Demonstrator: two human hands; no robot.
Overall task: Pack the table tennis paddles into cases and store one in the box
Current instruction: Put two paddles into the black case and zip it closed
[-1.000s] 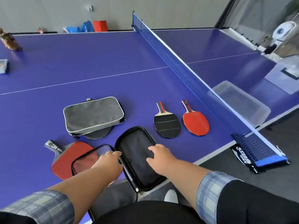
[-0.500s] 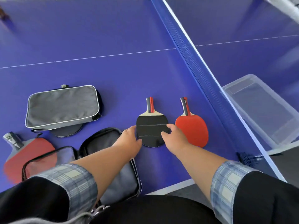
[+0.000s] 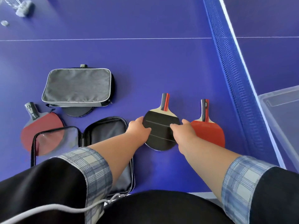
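A black-faced paddle (image 3: pixel 160 125) lies on the purple table, handle pointing away. My left hand (image 3: pixel 140 130) grips its left edge and my right hand (image 3: pixel 183 130) grips its right edge. Just to the right lies a red-faced paddle (image 3: pixel 210 135), partly behind my right wrist. An open black case (image 3: pixel 106 131) lies unzipped to the left, its clear-pocket half over another red paddle (image 3: pixel 40 126). A shut grey case (image 3: pixel 77 86) rests behind it, on top of a dark round paddle head (image 3: pixel 77 111). The clear plastic box (image 3: pixel 281 120) stands beyond the net at the right.
The blue net (image 3: pixel 233 65) runs diagonally along the right, between the paddles and the box. A white line (image 3: pixel 113 39) crosses the table farther back. Small blurred grey objects (image 3: pixel 22 8) sit at the far left corner. The table's near edge is under my arms.
Both hands left the open case and moved right to the black paddle, now closing on its two edges. The view has tilted downward and closer.
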